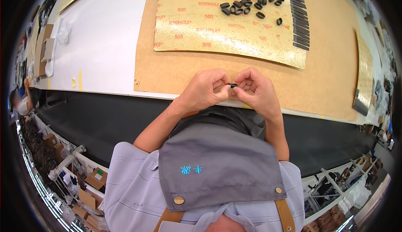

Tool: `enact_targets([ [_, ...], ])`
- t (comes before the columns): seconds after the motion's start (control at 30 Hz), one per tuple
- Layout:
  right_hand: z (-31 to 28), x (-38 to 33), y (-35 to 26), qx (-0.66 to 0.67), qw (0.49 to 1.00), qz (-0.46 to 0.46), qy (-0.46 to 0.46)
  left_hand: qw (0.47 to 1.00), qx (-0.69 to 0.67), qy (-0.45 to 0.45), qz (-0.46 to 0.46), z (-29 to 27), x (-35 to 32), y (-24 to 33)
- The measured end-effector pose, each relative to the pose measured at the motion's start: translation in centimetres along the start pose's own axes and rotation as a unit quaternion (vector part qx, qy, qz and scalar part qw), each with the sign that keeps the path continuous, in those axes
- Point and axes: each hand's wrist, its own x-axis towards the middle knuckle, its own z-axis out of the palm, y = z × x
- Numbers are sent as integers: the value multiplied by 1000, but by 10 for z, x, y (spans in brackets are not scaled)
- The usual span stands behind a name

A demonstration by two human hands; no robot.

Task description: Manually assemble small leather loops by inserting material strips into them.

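Close to the table's near edge, a small black loop [233,85] is pinched between the fingertips of both hands. My left hand [204,89] grips its left end with thumb and forefinger. The right end is held the same way by my right hand [258,92]; the fingertips partly cover the loop. Beyond my hands lies a gold sheet [197,37] with red print. Several similar black loops [247,10] are scattered over its far part. Flat black strips [300,23] lie in a row along the sheet's right edge.
Under the gold sheet is a brown board [326,73] on a white table [104,35]. Another gold sheet [363,71] lies at the right. A cardboard box [43,52] and clear plastic stand at the left. A dark band [100,115] runs below the table edge. Another person [23,101] is far left.
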Motion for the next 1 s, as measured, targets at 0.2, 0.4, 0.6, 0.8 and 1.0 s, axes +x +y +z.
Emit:
enact_targets([
  [0.2, 0, 0, 5, -45, 997, -60, 10, 1000, 7, -2, 4, -1, 1, 0],
  [0.4, -8, -2, 6, 10, 1000, 11, -5, 996, -43, -50, -67, -6, 3, 0],
  [0.6, -4, -1, 5, -75, 997, 14, -23, 992, -50, -85, -82, -10, 6, -3],
  [0.8, 0, 4, 11, -88, 986, -140, 23, 986, -73, -89, -116, -12, 10, -1],
  [1.0, -12, 2, 2, -18, 995, 78, -59, 989, -37, -101, -106, -13, 17, 5],
])
